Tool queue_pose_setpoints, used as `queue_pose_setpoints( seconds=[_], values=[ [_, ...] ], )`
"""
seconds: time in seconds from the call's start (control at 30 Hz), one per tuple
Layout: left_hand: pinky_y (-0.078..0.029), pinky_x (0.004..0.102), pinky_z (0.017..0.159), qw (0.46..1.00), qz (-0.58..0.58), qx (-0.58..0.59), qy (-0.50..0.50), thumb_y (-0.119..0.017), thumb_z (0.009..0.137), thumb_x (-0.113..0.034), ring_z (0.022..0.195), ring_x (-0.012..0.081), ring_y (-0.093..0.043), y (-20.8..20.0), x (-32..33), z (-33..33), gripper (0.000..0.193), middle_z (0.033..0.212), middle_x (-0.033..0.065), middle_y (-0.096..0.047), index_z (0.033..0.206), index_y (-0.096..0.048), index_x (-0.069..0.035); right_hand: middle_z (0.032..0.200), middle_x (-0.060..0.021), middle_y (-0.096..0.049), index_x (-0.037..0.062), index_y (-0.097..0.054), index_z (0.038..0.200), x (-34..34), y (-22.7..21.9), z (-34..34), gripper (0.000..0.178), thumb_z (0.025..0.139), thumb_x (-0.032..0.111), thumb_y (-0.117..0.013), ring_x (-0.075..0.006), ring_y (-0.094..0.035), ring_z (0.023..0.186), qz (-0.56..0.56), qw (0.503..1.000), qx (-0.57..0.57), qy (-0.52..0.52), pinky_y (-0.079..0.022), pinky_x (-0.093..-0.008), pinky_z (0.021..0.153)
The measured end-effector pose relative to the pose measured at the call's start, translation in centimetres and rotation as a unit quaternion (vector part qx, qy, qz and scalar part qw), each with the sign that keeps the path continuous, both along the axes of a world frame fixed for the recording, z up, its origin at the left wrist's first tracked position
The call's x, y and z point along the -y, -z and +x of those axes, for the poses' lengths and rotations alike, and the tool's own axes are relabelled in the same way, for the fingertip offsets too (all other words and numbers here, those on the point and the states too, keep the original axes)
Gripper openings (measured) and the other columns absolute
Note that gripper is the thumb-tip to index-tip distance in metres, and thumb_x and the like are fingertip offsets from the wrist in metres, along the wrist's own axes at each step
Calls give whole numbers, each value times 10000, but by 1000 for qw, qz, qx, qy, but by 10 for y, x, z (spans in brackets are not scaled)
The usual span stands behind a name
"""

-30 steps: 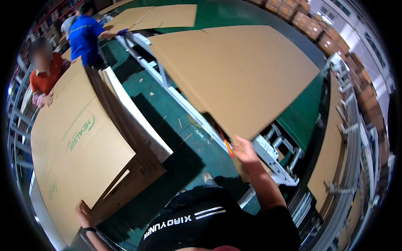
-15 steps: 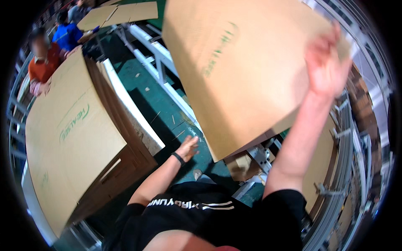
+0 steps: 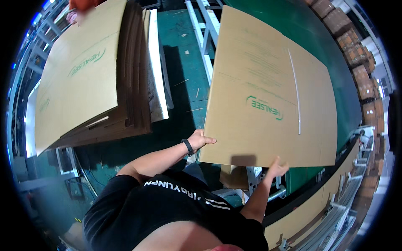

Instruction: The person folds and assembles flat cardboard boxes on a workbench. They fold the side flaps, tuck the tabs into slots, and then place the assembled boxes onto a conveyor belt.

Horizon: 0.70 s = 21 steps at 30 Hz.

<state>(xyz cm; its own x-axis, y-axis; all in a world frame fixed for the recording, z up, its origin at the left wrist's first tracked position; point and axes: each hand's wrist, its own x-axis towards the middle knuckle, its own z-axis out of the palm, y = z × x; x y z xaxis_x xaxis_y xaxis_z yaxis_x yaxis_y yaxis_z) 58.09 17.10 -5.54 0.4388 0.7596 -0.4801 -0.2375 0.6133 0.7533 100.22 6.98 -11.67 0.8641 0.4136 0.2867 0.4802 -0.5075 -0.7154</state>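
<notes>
A large flat brown cardboard sheet (image 3: 268,92) with green print and a white strip fills the middle and right of the head view, held up in front of me. My left hand (image 3: 201,140), with a black wristband, grips its lower left corner. My right hand (image 3: 276,168) holds its bottom edge from below. To the left stands a tall stack of similar cardboard sheets (image 3: 83,79) on a white pallet board (image 3: 155,62).
The floor (image 3: 184,54) is green, with a metal conveyor frame (image 3: 205,33) running behind the sheet. A person in an orange top (image 3: 81,5) stands at the far end of the stack. Stacked brown boxes (image 3: 360,54) line the right wall. Metal rails (image 3: 347,209) run lower right.
The sheet has come down from overhead to chest height. My left hand has moved onto its corner and my right hand has dropped to its bottom edge. The view has tilted downward.
</notes>
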Motion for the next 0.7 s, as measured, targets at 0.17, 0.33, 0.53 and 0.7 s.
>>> queue_pose_setpoints(
  seconds=[0.17,0.33,0.53,0.7],
  values=[
    [-534,343,871,999,49,17,3,-732,772,-27,950,202,-666,-110,-20,-54,449,1079,136,-676,1186,-584,62,1229,-122,-584,27,-531,1260,13,-32,29,493,896,353,-595,-286,-559,1101,414,642,-641,-77,-484,-482,909],
    [-508,327,899,993,110,-4,30,-762,770,-89,985,174,-645,-222,-3,-147,536,1127,136,-659,1233,-549,77,1409,-150,-460,2,-439,1369,44,-57,-47,554,863,166,-595,-333,-404,1310,487,549,-656,-179,-297,-531,1105],
    [-512,287,810,975,208,-67,-42,-731,779,-105,913,138,-629,-356,92,-228,482,1040,95,-670,1195,-568,77,1459,-156,-402,8,-395,1405,62,-124,-124,619,835,91,-620,-333,-345,1353,493,449,-689,-284,-223,-557,1134],
    [-400,215,561,952,195,-174,-158,-744,688,-133,633,72,-539,-422,226,-330,544,778,17,-615,1166,-572,62,1416,-150,-456,16,-390,1407,105,-197,-216,654,823,151,-650,-327,-397,1319,401,419,-711,-398,-267,-561,1113]
  ],
)
